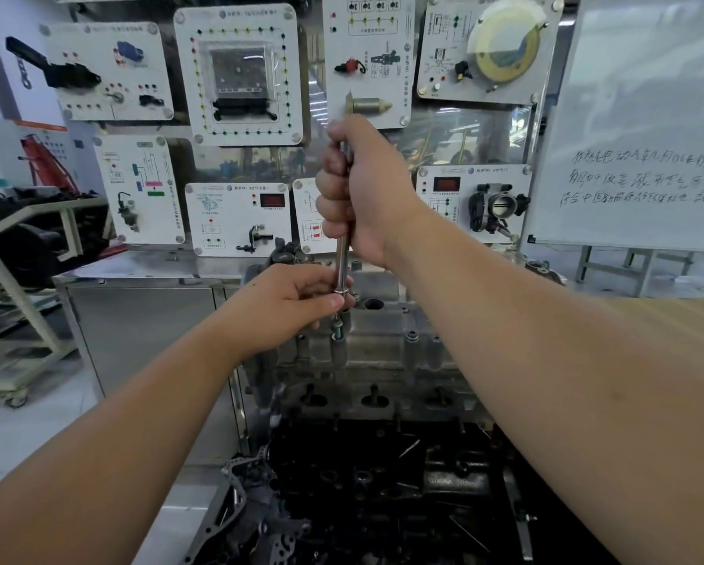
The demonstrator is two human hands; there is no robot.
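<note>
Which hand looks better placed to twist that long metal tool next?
Probably the right. The right hand grips the tool high up in a full fist; the left hand only pinches its lower end, steadying it above the engine.

a long, slim chrome steel tool shaft (pixel 343 254) stands almost upright, leaning slightly. its lower end carries a short dark socket (pixel 347 314), just above a small green-capped metal stem (pixel 337 333) that stands upright at the far left of the grey cast-metal cylinder head (pixel 382 340).
</note>
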